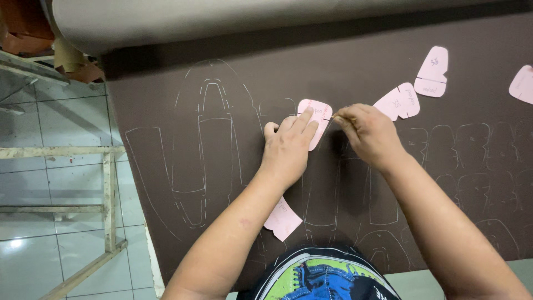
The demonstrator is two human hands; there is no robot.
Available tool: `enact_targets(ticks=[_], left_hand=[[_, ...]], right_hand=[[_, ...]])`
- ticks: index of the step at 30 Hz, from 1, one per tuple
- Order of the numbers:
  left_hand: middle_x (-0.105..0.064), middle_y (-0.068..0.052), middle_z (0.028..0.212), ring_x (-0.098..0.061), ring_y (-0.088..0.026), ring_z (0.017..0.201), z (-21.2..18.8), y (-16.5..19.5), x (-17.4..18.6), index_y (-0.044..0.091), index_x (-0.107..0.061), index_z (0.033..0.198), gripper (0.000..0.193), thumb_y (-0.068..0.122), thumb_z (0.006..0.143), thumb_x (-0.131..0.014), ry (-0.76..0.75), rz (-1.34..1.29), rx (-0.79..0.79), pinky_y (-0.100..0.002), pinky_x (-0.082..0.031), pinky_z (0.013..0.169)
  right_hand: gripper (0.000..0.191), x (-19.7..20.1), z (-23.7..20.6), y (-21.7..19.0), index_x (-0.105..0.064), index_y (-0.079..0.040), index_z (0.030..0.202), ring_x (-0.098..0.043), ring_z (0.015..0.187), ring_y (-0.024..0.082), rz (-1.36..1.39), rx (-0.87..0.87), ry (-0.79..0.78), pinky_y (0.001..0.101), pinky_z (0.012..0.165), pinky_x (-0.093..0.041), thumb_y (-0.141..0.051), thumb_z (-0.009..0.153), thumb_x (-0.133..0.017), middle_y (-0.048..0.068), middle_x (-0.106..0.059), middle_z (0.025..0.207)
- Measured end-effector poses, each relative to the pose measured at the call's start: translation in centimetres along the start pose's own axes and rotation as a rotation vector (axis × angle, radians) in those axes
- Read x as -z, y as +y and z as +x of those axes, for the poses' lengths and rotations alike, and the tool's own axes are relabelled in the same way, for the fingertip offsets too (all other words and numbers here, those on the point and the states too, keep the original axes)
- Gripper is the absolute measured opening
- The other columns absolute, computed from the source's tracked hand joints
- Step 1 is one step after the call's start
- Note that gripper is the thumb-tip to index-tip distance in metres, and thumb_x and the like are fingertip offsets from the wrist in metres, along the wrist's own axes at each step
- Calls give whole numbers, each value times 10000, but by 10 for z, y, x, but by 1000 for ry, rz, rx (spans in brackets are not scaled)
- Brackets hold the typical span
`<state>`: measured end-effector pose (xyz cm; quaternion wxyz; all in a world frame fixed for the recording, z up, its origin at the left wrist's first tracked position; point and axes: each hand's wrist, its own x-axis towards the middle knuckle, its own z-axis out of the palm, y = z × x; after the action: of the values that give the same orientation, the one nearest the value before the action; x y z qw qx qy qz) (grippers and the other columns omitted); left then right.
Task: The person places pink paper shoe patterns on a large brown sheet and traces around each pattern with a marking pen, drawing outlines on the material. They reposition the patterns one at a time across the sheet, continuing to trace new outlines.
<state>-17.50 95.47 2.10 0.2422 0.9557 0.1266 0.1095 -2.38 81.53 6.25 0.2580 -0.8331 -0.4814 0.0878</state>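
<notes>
My left hand (287, 149) lies flat on the dark brown sheet of material (233, 83) spread over the tabletop, its fingers stretched out and pressing down a small pink card pattern piece with rounded corners (318, 114); nothing is clasped in that grip, it only pins the piece in place. My right hand (371, 133) sits just beside it, grip closed around a thin pencil-like marking tool (340, 117), whose tip meets the right edge of the pinned piece.

The brown sheet already carries pale chalky outlines (201, 144): long narrow shapes to the left of my hands, and rows of smaller rounded ones to the right and below (some faint, hard to make out). More pink card pieces lie on the sheet: a notched one (398, 102) near my right hand, a taller one (433, 72) beyond it, one cut off by the right edge (523, 84), and another partly tucked under my left forearm (283, 220).

A roll of beige material (222, 19) lies along the far side. To the left, a wooden frame (108, 194) stands on a pale tiled floor (33, 261).
</notes>
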Motion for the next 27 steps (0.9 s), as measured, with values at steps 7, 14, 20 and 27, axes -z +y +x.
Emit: enact_targets(ticks=[7,14,20,27], left_hand=[[-544,-49,1491,-545,-201,1260,-2,0,1,145,-641,1291,438,72,862,-595,12,-28,2,-483,-358,944],[-560,-31,1478,-555,-208,1241,-3,-4,2,155,-664,1263,442,49,837,-607,14,-75,-3,-489,-345,934],[-578,-20,1471,-556,-205,1262,-3,-8,1,173,-715,1176,383,35,836,-609,20,-112,2,-482,-354,959],[-599,39,1419,-577,-212,1204,1,-20,9,196,-764,1023,237,102,813,-706,-43,-168,-13,-487,-363,937]], right_hand=[[135,-6,-5,-6,-709,-38,1018,-682,884,311,51,-2,6,400,766,-538,-168,989,-683,107,-713,942],[140,-6,-6,-4,-709,-35,1038,-683,875,306,61,-41,-6,396,745,-536,-163,988,-682,109,-713,965],[130,-8,-16,-7,-717,-45,1029,-675,861,302,19,-58,16,396,734,-529,-163,984,-690,100,-706,930],[93,-15,-38,-24,-696,-67,1015,-661,882,309,18,93,38,406,770,-537,-134,953,-712,107,-676,916]])
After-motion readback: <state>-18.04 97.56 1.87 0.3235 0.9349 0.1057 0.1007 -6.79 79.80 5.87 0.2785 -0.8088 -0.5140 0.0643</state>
